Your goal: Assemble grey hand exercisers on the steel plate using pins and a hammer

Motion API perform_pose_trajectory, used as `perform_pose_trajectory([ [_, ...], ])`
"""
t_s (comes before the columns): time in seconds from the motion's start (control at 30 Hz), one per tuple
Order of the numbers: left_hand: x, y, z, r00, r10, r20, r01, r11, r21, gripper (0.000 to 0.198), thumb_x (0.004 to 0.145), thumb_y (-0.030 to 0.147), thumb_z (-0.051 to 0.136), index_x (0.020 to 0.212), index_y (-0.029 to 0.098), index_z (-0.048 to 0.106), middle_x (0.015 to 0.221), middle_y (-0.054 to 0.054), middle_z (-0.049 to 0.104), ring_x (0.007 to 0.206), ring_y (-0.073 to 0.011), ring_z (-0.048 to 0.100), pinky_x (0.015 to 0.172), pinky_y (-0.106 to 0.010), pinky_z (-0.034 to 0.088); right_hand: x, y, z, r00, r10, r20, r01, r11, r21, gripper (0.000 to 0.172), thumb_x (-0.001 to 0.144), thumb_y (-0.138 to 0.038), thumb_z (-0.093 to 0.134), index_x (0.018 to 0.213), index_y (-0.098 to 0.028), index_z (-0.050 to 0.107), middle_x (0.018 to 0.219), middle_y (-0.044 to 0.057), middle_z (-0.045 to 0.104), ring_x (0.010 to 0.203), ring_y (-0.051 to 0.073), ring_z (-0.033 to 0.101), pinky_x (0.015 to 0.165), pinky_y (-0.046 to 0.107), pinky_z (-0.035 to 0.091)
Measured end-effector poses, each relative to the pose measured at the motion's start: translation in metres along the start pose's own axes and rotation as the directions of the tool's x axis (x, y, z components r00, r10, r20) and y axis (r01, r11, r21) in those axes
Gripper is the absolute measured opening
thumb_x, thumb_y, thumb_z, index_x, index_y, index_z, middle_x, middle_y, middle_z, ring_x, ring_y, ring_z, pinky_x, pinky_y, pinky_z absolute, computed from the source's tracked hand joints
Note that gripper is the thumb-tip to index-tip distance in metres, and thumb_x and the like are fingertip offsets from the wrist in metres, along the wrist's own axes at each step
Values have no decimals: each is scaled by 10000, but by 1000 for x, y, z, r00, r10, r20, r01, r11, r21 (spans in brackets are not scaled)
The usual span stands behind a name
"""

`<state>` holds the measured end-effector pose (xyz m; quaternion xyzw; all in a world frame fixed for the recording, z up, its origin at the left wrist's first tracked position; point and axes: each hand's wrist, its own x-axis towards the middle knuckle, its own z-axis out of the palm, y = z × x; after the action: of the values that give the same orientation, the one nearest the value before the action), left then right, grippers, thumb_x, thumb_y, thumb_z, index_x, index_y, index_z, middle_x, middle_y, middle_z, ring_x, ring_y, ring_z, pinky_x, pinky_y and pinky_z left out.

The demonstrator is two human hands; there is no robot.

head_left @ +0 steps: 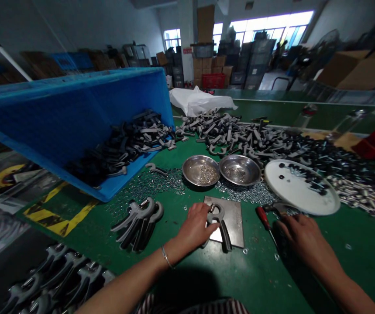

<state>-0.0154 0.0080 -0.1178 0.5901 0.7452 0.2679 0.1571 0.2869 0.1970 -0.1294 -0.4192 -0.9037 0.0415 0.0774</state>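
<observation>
At a green workbench (pixel 256 272), a grey handgrip (pixel 221 229) lies on a steel plate (pixel 233 222).
Left hand (pixel 194 226): fingers closed around the handgrip. Right hand (pixel 305 240): fingers curled near a red-handled screwdriver (pixel 263 218); whether they grip anything is unclear.

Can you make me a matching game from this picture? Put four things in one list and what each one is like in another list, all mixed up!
Things:
1. Blue crate
2. Left steel bowl
3. Screwdriver
4. Round white board

What they are like:
A. Red handle
B. Dark pieces lying on it
C. Tipped over, spilling dark parts
D. Small silver parts inside

Pairs: 1-C, 2-D, 3-A, 4-B
</observation>
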Motion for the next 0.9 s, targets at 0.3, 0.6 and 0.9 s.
perform_pose_trajectory([
  [0.3,-6,-6,3,998,-58,10,59,994,-87,342,835,276,686,1144,184,570,1199,-81,554,1149,-252,466,1038,-388,373,33,-64,-9,992,36,122,-72,949,307,201,873,-434,526,872,-235,501,765,89,679,667,265,668,581,348,466],
  [0.6,1,-16,4,995,-75,70,86,983,-160,324,822,292,723,1081,170,573,1133,-77,566,1116,-254,468,995,-364,391,53,-175,18,979,47,200,-206,283,937,272,925,-530,548,973,-278,458,792,24,731,671,234,710,628,360,579],
  [0.9,3,-26,12,998,-46,52,55,979,-195,369,802,324,752,1069,157,559,1118,-76,555,1070,-247,463,974,-360,389,51,-172,33,991,99,86,-119,398,910,268,936,-518,545,994,-263,487,789,32,757,640,244,716,609,363,579],
])
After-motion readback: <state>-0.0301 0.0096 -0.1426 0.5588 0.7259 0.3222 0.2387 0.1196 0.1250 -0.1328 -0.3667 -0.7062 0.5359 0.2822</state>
